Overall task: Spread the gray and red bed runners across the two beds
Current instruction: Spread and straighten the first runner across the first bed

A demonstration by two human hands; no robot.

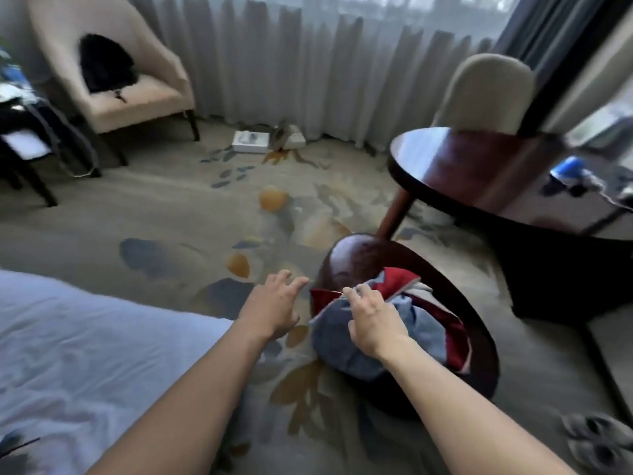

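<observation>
Head view, right hand [373, 323] grips bed runners [346, 344], blurred

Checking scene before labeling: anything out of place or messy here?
Yes. The gray and red bed runners lie bunched on a dark round wooden seat, not spread on the bed. The right hand grips the bundle. White boxes sit on the floor by the curtain.
</observation>
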